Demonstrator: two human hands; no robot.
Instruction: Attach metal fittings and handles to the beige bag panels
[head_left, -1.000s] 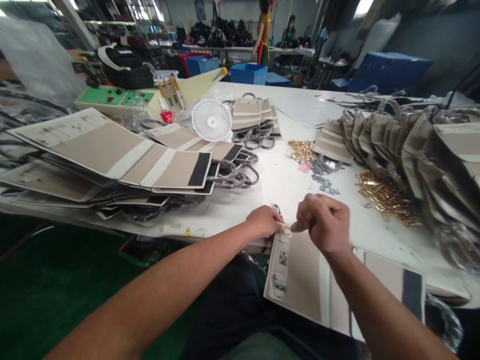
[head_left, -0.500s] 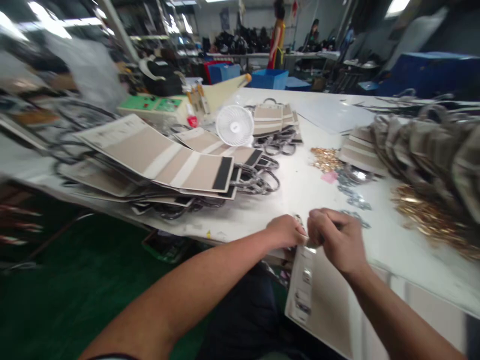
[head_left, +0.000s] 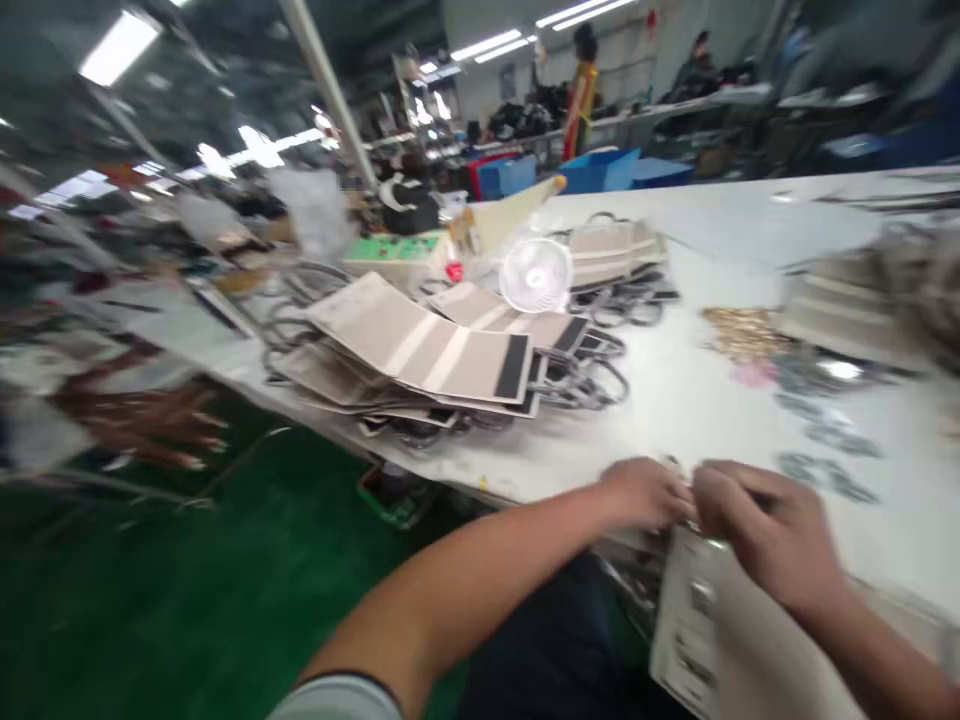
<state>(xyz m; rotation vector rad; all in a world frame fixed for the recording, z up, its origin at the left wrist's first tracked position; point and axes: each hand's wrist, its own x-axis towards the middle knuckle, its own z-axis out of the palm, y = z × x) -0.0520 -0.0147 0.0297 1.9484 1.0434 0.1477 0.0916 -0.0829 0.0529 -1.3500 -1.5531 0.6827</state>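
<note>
At near R, by near bench edge: stiff-looking beige rectangular panel w/ cream-white border; support underneath hidden. Far L corner directly under both hands, remainder stretching toward near R. Long axis approx. L–R, judging by pale part past R forearm; rest cut off by frame, so can't confirm. Along L edge, pale strip w/ small silver metal fittings, running near–far up to hands.

L hand: at far L corner, fingers closed, apparently gripping panel edge there; fingertips blurred. Forearm coming in from near L, clear of panel.

R hand: just R of L hand, over far edge of panel; touching L fingers or merely close, can't tell. Fingers curled, fist-like; anything pinched inside hidden, can't tell. Nearer of the two to panel's main body.

Around: white bench beyond hands; flat silver metal pieces just far of R hand, heap of slim gold-coloured metal pieces farther off. Far L: stack of similar beige panels w/ black end bands.
</note>
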